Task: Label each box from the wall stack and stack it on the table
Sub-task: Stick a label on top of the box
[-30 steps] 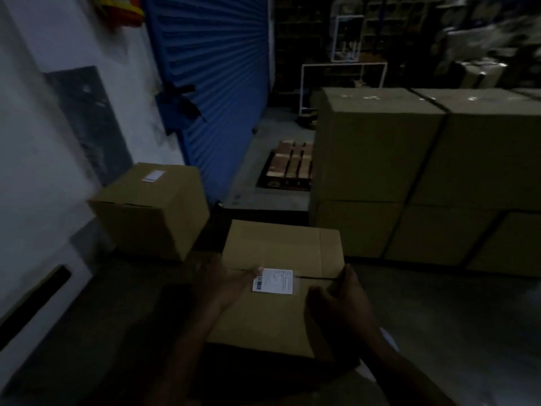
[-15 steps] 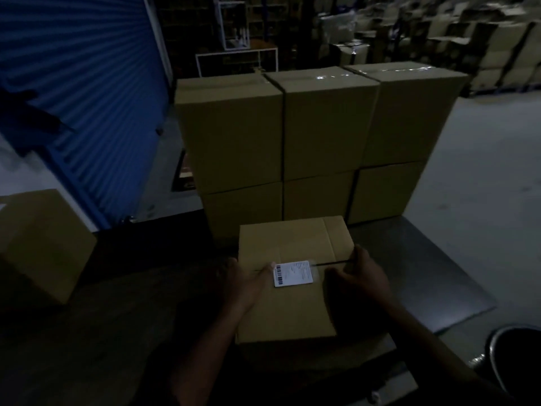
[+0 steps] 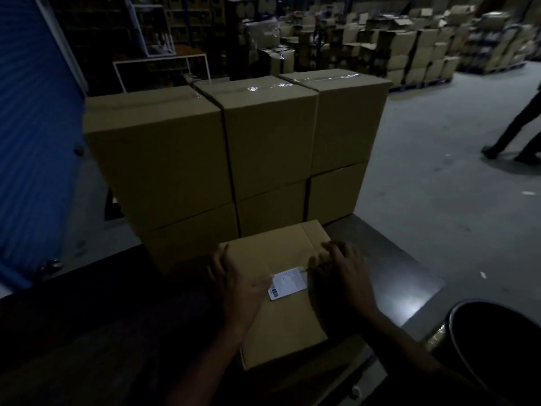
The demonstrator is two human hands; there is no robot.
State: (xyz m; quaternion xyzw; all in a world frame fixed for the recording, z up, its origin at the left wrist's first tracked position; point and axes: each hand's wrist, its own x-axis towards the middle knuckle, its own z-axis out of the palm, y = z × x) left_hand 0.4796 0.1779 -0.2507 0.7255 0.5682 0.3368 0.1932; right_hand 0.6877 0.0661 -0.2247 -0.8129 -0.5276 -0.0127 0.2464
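Your left hand (image 3: 238,284) and right hand (image 3: 341,273) still lie flat on the labelled box (image 3: 281,317), gripping nothing; it has moved against the table stack (image 3: 222,148) just beyond your fingers, so placement is nearly complete.

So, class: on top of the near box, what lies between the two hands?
In the head view, the white label lies on the box top between the left hand and right hand.
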